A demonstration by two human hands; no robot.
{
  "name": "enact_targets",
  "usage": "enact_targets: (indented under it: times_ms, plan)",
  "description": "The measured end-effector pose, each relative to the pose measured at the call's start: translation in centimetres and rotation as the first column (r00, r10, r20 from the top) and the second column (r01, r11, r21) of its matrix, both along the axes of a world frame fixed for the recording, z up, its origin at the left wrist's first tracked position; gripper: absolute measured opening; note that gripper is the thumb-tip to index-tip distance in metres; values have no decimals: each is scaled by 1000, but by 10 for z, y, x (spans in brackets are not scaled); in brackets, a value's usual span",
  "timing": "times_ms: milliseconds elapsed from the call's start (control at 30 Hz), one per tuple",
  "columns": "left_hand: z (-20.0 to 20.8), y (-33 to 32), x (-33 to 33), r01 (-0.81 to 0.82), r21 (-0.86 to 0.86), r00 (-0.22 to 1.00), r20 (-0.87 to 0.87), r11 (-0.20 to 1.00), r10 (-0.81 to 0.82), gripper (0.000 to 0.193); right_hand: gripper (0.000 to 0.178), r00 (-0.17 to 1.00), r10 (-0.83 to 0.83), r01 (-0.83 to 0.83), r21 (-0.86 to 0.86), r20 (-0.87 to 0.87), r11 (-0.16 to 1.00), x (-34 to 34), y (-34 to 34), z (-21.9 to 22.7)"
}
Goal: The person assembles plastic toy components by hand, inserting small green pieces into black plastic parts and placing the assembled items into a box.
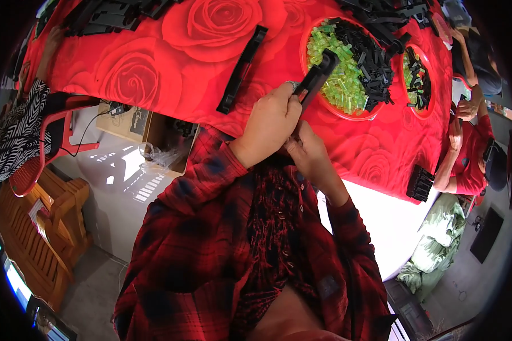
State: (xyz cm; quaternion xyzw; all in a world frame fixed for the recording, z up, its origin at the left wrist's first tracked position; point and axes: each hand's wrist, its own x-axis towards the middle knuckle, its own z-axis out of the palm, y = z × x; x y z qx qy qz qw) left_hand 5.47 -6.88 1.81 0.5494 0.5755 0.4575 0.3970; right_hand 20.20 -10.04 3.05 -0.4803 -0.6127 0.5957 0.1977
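A long, narrow black plastic part [320,71] slants up from my hands over the table's front edge. My left hand [270,122] is closed around its middle, fingers wrapped on it. Close below, my right hand [313,154] pinches at the part's lower end, which the fingers largely hide. A second black plastic part [242,71] of similar shape lies on the red rose-patterned tablecloth [205,74], left of the held one. Just beyond the held part stands a round red basin [358,118] with yellow-green clear pieces [341,85] and small black pieces [375,71].
A smaller red basin [429,111] of similar pieces stands farther right. Black parts [105,20] lie at the far left, more [389,20] behind the big basin, and a few [420,183] at the right edge. Other people's arms [50,54] [452,150] reach in on both sides. A cardboard box [122,122] sits below.
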Motion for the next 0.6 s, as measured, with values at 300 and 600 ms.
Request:
enact_targets:
  times_ms: [300, 600]
  plan:
    - [6, -1, -12, 254, -240, 889, 440, 937, -129, 23, 21, 986, -79, 52, -184, -143, 982, 7, 4, -4]
    - [-6, 1, -17, 373, -268, 638, 769, 888, -36, 27, 20, 985, -113, 86, -194, -134, 977, 4, 3, 2]
